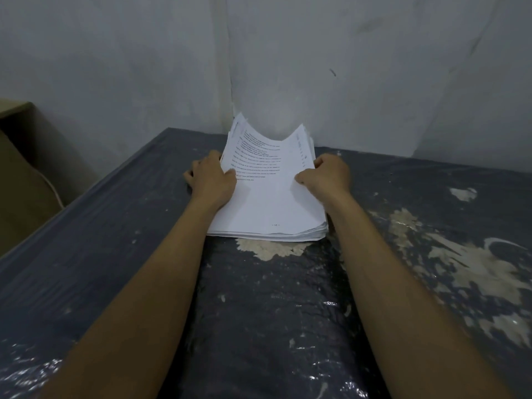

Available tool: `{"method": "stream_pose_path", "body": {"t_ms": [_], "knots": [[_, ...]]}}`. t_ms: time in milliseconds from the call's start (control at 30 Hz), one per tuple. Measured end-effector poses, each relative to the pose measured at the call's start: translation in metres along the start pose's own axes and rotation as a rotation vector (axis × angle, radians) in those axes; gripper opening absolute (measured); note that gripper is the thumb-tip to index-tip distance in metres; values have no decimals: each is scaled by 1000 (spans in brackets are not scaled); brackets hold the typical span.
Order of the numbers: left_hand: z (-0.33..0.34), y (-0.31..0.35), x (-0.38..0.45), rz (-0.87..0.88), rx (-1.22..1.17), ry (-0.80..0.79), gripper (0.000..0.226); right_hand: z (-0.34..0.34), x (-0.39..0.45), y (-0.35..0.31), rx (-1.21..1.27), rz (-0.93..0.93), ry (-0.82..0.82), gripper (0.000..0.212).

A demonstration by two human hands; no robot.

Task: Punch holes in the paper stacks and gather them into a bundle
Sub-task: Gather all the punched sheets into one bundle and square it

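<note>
A thick stack of white printed paper (267,203) lies on the dark table (259,312), near the back wall. Its far end bends upward, with both far corners raised. My left hand (211,180) grips the stack's left edge, thumb on the top sheet and fingers curled underneath. On the right edge, my right hand (326,175) grips the same stack with its thumb pressed on the top page. The near end of the stack still rests on the table. No hole punch is in view.
The table wears a dark wrinkled plastic cover with worn pale patches (270,249) showing through. A white wall (259,67) rises right behind the stack. Past the table's left edge stands a brown cabinet or box (26,168).
</note>
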State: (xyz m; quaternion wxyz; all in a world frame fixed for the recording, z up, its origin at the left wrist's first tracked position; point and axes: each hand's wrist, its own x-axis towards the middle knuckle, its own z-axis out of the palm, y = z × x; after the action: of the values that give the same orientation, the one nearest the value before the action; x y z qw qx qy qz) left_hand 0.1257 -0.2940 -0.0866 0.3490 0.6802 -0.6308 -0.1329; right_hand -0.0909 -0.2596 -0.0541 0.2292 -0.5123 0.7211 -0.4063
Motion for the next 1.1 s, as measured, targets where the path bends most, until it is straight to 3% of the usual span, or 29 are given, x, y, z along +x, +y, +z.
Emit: {"method": "stream_pose_path", "body": {"t_ms": [133, 233, 300, 400, 500, 600, 733, 867, 967, 1100], "knots": [[0, 0, 0, 2, -27, -5, 16, -8, -6, -1, 307, 131, -148, 50], [-2, -1, -4, -6, -206, -6, 19, -12, -6, 3, 463, 200, -228, 37], [-7, 1, -6, -37, -397, -15, 18, -13, -5, 2, 503, 153, -217, 30], [-19, 8, -4, -75, -624, -66, 21, -19, -3, -5, 575, 32, -180, 40], [-33, 19, 0, -198, -934, -185, 42, -33, -2, -13, 638, -54, -146, 41], [-46, 37, -2, -232, -1118, -168, 63, -48, -3, -22, 621, -144, -97, 42], [-60, 70, -12, 28, -951, -22, 35, -60, -9, -40, 611, -265, 10, 36], [-75, 94, -19, 231, -844, 136, 29, -67, -14, -59, 619, -403, 121, 30], [-84, 97, -17, 277, -821, 177, 25, -70, -15, -60, 600, -427, 133, 32], [-88, 88, -16, 246, -828, 148, 20, -68, -9, -48, 607, -295, 74, 20]]}}
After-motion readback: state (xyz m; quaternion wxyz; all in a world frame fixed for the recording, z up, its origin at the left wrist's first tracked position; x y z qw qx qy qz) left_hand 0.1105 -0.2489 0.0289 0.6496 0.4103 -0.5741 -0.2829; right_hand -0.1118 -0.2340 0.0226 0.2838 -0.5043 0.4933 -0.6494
